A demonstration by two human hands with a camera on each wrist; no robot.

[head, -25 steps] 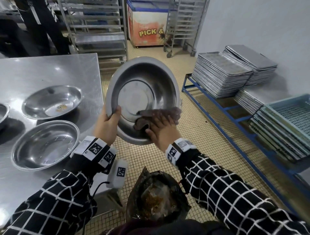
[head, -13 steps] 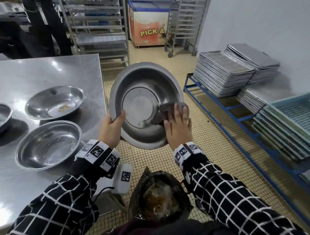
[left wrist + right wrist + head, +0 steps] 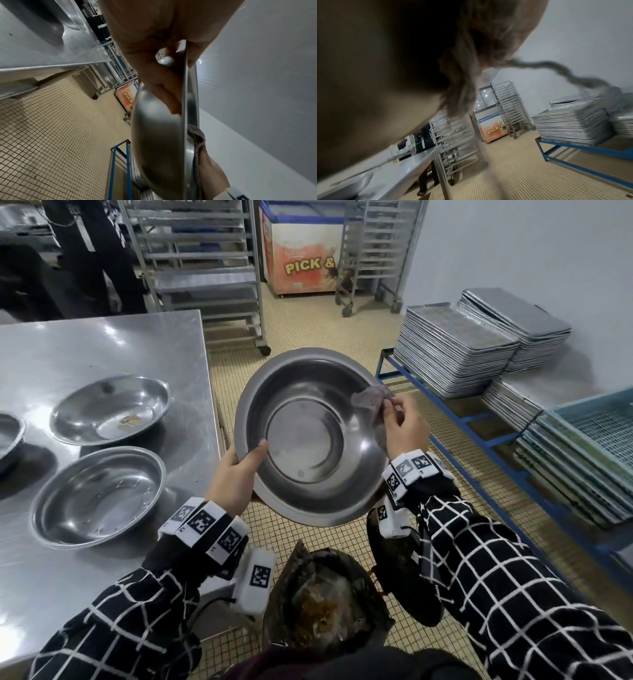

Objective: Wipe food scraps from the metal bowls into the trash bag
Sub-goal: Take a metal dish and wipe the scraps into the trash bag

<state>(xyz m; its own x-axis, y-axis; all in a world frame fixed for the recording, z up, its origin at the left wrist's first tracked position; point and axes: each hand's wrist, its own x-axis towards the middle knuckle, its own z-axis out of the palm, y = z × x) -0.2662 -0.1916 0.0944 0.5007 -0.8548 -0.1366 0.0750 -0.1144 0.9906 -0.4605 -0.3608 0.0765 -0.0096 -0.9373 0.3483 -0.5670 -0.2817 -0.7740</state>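
A round metal bowl (image 3: 305, 440) is held tilted over the floor, its inside facing me and looking clean. My left hand (image 3: 236, 477) grips its left rim, thumb inside; the left wrist view shows the fingers (image 3: 159, 86) curled behind the rim of the bowl (image 3: 154, 142). My right hand (image 3: 404, 429) pinches a grey-brown cloth (image 3: 371, 402) at the bowl's right rim. In the right wrist view the cloth (image 3: 573, 77) trails off blurred. The dark trash bag (image 3: 325, 604) with brown scraps sits open below the bowl.
On the steel table (image 3: 102, 344) at left stand an empty bowl (image 3: 99, 496), a bowl with scraps (image 3: 109, 409) and part of a third bowl (image 3: 8, 436). Stacked metal trays (image 3: 455, 350) and blue crates (image 3: 596, 446) sit on a blue rack at right. Wheeled racks and a freezer stand behind.
The right hand slid the cloth from the bowl's lower inside up to its right rim. The bowl came lower and tilted flatter toward me.
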